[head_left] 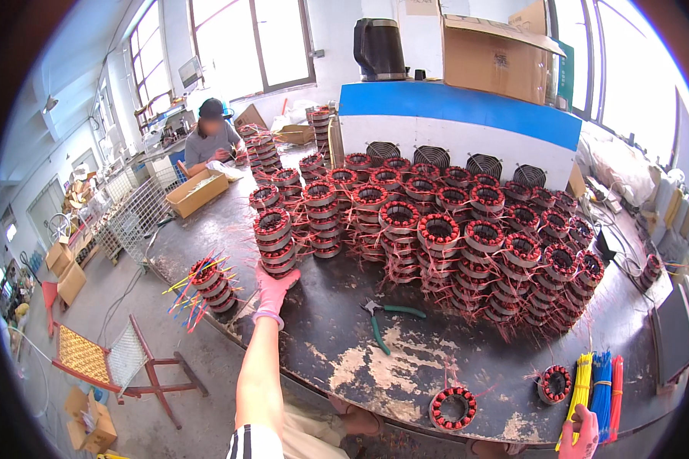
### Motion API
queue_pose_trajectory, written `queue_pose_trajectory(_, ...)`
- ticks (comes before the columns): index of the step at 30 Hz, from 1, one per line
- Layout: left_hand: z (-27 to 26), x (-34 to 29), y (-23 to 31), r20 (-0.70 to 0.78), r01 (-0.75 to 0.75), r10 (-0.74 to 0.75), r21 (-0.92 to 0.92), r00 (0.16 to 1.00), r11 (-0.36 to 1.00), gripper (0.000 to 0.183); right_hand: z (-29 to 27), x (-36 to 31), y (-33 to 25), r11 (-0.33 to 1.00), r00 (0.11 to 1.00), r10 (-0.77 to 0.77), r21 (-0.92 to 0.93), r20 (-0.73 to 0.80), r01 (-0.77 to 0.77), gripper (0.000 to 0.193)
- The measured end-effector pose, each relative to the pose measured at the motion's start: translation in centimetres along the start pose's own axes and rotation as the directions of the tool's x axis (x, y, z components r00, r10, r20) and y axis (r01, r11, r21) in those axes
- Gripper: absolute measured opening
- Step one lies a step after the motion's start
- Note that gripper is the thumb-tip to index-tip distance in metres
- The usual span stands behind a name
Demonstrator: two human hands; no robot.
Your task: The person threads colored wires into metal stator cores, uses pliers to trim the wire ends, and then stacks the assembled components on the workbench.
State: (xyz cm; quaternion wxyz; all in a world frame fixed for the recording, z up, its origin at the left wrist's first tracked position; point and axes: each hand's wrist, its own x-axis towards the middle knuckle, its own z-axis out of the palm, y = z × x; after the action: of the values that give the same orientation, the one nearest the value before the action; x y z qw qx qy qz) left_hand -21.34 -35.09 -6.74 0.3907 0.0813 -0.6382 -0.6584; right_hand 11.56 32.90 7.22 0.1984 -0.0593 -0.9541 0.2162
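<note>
My left hand, in a pink glove, is closed around the base of a short stack of motor stators with red copper windings. At the lower right edge my right hand, partly cut off by the frame, has its fingers curled on the lower end of a bundle of thin yellow tubes. Blue tubes and red tubes lie alongside. Left of them sit a single stator and another stator at the table's front edge.
Many stacked stators fill the table's middle and back. Green-handled pliers lie open in front. A stator stack with coloured leads stands at the left edge. Behind are a blue-white fan unit and a seated person.
</note>
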Motion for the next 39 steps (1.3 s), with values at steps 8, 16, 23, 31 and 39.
queue_pose_trajectory(8, 4.6, -4.3, -1.0, 0.019, -0.132, 0.131, 0.169, 0.991, 0.977, 0.109, -0.5, -0.6, -0.6, 0.995, 0.999, -0.044, 0.088, -0.023, 0.046, 0.031)
queue_pose_trajectory(16, 10.4, -4.8, -3.7, -0.093, -0.130, 0.161, 0.270, 0.983, 0.954, 0.115, -2.4, -1.6, 0.3, 0.995, 0.996, -0.080, 0.063, -0.036, 0.082, 0.033)
queue_pose_trajectory(23, 8.9, -4.3, -3.7, -0.168, -0.186, 0.236, 0.266, 0.957, 0.946, 0.110, -2.4, -2.6, 1.5, 0.999, 1.000, -0.010, 0.047, -0.003, 0.010, 0.034)
queue_pose_trajectory(31, 10.5, -5.3, 0.0, -0.191, -0.052, 0.205, 0.595, 0.960, 0.802, 0.120, -2.3, -2.0, 0.4, 1.000, 0.999, 0.011, 0.027, 0.045, -0.012, 0.033)
queue_pose_trajectory(39, 9.7, -4.7, -1.0, -0.166, -0.088, 0.208, 0.539, 0.964, 0.838, 0.123, -2.6, -2.0, 0.1, 1.000, 0.998, -0.003, 0.015, 0.066, 0.002, 0.032)
